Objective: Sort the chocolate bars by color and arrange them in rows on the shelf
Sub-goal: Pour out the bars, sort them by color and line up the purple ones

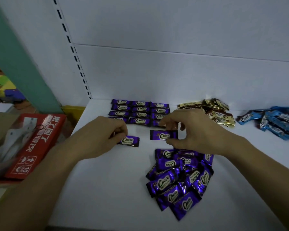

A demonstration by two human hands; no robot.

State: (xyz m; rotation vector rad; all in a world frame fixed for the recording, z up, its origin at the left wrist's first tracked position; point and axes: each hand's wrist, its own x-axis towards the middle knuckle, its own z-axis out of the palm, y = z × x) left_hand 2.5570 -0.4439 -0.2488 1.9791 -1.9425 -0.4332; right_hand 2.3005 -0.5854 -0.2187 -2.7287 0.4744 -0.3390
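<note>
While left hand (105, 132) pinches purple bar (130, 141), right hand (192, 130) second bar (163, 135), I hold both flat, labels up, to extend purple rows (140, 112) beyond fingers (168, 122).

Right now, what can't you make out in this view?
Head view only:
- Purple rows: front row partly behind left hand and right hand.
- Blue bars: blurred, cut by the right edge.
- Purple pile: lower bars buried.
- Left purple bar, right purple bar: ends covered by the hands.
</note>
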